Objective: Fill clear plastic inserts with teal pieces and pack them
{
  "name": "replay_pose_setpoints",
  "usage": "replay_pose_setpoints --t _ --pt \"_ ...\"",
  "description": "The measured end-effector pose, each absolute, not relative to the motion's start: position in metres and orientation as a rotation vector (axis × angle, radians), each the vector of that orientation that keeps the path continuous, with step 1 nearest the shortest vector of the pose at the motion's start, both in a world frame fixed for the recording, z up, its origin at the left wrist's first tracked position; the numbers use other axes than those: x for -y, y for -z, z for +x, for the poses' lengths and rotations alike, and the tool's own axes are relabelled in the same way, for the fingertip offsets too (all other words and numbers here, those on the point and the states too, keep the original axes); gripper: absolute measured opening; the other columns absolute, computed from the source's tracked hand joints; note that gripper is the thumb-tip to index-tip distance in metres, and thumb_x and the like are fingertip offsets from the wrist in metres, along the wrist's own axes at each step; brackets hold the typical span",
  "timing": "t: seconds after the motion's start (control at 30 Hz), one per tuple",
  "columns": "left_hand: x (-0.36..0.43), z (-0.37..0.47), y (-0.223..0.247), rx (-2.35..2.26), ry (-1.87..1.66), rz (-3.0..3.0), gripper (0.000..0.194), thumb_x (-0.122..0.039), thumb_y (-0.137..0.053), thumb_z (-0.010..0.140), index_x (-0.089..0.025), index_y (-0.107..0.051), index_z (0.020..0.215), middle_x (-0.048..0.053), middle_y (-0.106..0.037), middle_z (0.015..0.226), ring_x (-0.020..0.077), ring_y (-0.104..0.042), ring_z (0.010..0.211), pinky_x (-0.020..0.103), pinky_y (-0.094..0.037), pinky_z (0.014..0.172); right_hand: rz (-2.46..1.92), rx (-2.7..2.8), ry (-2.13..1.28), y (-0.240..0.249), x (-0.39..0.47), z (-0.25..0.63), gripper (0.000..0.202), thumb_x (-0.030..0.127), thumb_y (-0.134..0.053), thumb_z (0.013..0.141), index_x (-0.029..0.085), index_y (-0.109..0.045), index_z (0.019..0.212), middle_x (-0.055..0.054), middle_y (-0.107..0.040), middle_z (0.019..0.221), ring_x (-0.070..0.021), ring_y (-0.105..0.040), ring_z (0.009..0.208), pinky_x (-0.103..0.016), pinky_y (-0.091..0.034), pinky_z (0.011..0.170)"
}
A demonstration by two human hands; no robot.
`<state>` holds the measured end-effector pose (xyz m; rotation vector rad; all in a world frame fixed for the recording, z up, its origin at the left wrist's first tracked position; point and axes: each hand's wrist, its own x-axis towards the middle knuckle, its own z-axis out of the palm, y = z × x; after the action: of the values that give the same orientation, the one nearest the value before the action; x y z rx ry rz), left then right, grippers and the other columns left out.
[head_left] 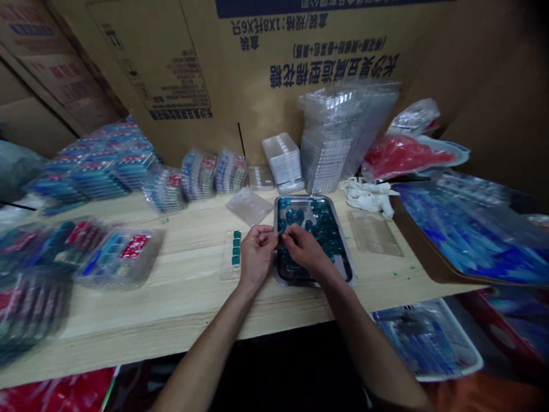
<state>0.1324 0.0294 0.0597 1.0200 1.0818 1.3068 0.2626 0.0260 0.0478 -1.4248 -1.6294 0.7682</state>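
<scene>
My left hand (pixel 259 252) and my right hand (pixel 305 249) meet fingertip to fingertip over the left rim of a metal tray (pixel 349 266). Both are closed in a pinch; whatever sits between the fingers is too small and hidden to name. Loose, glossy dark-teal pieces (pixel 328 229) lie scattered in the tray, under and beyond my right hand. Just left of my left hand is a clear plastic tray (pixel 226 264), partly covered by the hand. A column of teal pieces (pixel 236 250) stands in it.
A clear flat sheet (pixel 249 206) lies behind my left hand. Stacked clear trays (pixel 328 143) stand at the back against a large cardboard box (pixel 240 74). White gloves (pixel 369 195) and a carton of blue packets (pixel 463 234) are to the right. Filled clear cases (pixel 122 257) sit left.
</scene>
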Motion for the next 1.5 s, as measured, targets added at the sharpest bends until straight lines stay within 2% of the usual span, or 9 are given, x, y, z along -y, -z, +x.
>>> replay_pose_setpoints --t 0.13,0.47,0.7,0.9,1.0,1.17,1.33,1.43,1.5 --pt "-0.024 0.115 -0.062 -1.074 -1.291 0.913 0.049 -0.037 -0.085 0.063 -0.016 -0.060 0.099 -0.005 -0.066 0.063 0.0098 -0.062 0.058 0.023 -0.053 0.065 -1.339 1.808 -0.729 -0.059 -0.023 0.252 0.019 0.017 -0.045 0.084 0.021 -0.051 0.102 0.001 -0.060 0.074 -0.0166 -0.058 0.066 -0.026 -0.040 0.062" --pt "-0.015 0.083 -0.087 -0.874 -1.090 0.649 0.030 -0.019 -0.088 0.061 -0.010 -0.075 0.086 0.006 -0.075 0.087 0.0110 -0.069 0.075 0.019 -0.056 0.075 -1.363 1.974 -0.517 -0.100 -0.017 0.242 0.006 0.016 -0.050 0.081 0.022 -0.050 0.078 -0.001 -0.060 0.066 -0.0158 -0.054 0.057 -0.026 -0.032 0.057" --pt "-0.013 0.070 -0.088 -0.972 -1.128 0.571 0.015 -0.007 -0.077 0.069 -0.008 -0.075 0.085 0.007 -0.075 0.082 0.0111 -0.070 0.069 0.018 -0.058 0.070 -1.104 1.675 -0.815 -0.140 -0.014 0.281 0.026 0.043 -0.041 0.095 0.023 -0.052 0.081 0.000 -0.058 0.066 -0.0161 -0.056 0.059 -0.028 -0.043 0.060" --pt "-0.010 0.048 -0.090 -0.983 -1.176 0.610 0.025 -0.008 -0.077 0.071 -0.011 -0.074 0.095 0.006 -0.075 0.087 0.0108 -0.071 0.070 0.017 -0.057 0.069 -1.655 2.033 -0.363 -0.115 -0.039 0.333 0.032 0.040 -0.051 0.087 0.023 -0.049 0.060 -0.003 -0.054 0.056 -0.0199 -0.056 0.060 -0.029 -0.038 0.060" --pt "-0.006 0.029 -0.089 -1.061 -1.275 0.684 0.024 -0.014 -0.081 0.068 -0.014 -0.072 0.090 0.004 -0.074 0.083 0.0110 -0.070 0.070 0.020 -0.057 0.072 -1.750 2.002 -0.211 -0.094 -0.044 0.348 0.013 0.033 -0.050 0.084 0.023 -0.056 0.079 -0.001 -0.057 0.062 -0.0186 -0.054 0.056 -0.028 -0.035 0.056" --pt "0.003 -0.007 -0.078 -1.328 -1.413 1.042 0.026 -0.026 -0.083 0.066 -0.015 -0.071 0.086 0.002 -0.072 0.082 0.0129 -0.067 0.074 0.025 -0.054 0.076 -1.840 2.137 -0.346 -0.086 -0.039 0.364 0.022 0.025 -0.054 0.077 0.022 -0.056 0.099 0.002 -0.054 0.060 -0.0185 -0.051 0.053 -0.028 -0.033 0.054" --pt "0.010 -0.016 -0.065 -1.572 -1.135 1.672 0.011 -0.024 -0.068 0.079 -0.019 -0.072 0.088 0.004 -0.072 0.082 0.0154 -0.066 0.074 0.025 -0.050 0.069 -1.956 2.146 -0.148 -0.085 -0.033 0.369 0.018 0.033 -0.053 0.085 0.021 -0.064 0.091 -0.011 -0.067 0.088 -0.0280 -0.062 0.079 -0.039 -0.045 0.070" --pt "0.013 -0.010 -0.060 -1.529 -0.962 1.967 0.015 -0.018 -0.058 0.084 -0.021 -0.073 0.087 0.005 -0.072 0.086 0.0160 -0.066 0.077 0.026 -0.049 0.072 -1.911 2.186 0.125 -0.081 -0.027 0.361 0.042 0.017 -0.056 0.076 0.024 -0.066 0.117 -0.019 -0.057 0.129 -0.0409 -0.055 0.112 -0.057 -0.044 0.086" --pt "0.014 -0.007 -0.057 -1.466 -0.847 2.085 0.021 -0.014 -0.054 0.085 -0.021 -0.073 0.089 0.005 -0.072 0.090 0.0160 -0.066 0.080 0.026 -0.049 0.074 -1.729 2.209 0.037 -0.077 -0.019 0.345 0.060 0.012 -0.054 0.076 0.024 -0.056 0.135 -0.018 -0.051 0.138 -0.0390 -0.052 0.120 -0.058 -0.045 0.093"
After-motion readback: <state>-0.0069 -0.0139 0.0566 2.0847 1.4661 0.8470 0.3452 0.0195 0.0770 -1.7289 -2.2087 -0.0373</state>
